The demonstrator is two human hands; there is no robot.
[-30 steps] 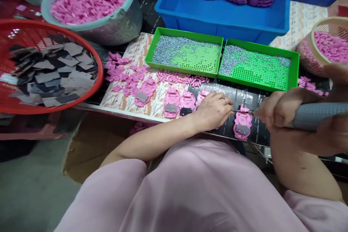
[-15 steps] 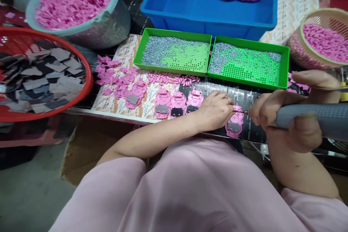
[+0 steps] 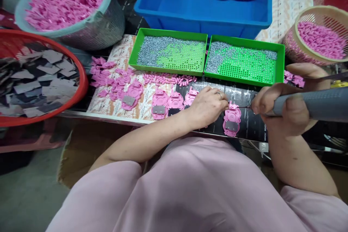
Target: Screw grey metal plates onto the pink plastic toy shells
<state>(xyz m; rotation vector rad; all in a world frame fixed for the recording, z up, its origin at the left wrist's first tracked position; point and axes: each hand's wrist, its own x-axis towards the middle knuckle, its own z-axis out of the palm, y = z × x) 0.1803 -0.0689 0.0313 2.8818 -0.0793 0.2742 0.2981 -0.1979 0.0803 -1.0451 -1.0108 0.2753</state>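
A pink plastic shell [image 3: 232, 118] with a grey plate in it lies on the dark strip at the table's front edge. My left hand [image 3: 208, 106], ring on one finger, rests beside its left side with fingers curled and pinched at its top edge. My right hand [image 3: 282, 103] is wrapped round a grey electric screwdriver [image 3: 312, 104]. The thin bit [image 3: 244, 107] points left and meets the shell's top. Three more pink shells [image 3: 168, 103] lie in a row to the left, and another shell [image 3: 129, 96] further left.
Two green trays [image 3: 206, 41] of small screws sit behind my hands. A blue bin [image 3: 201, 11] holds stacked pink shells. Baskets of pink parts stand at far left [image 3: 81, 30] and right [image 3: 296, 49]. A red basket [image 3: 78, 90] holds grey plates. Loose pink pieces [image 3: 108, 76] litter the table.
The view has shifted, so everything sits further left in the frame. Both hands stay at the same pink shell, the screwdriver bit still at its top edge.
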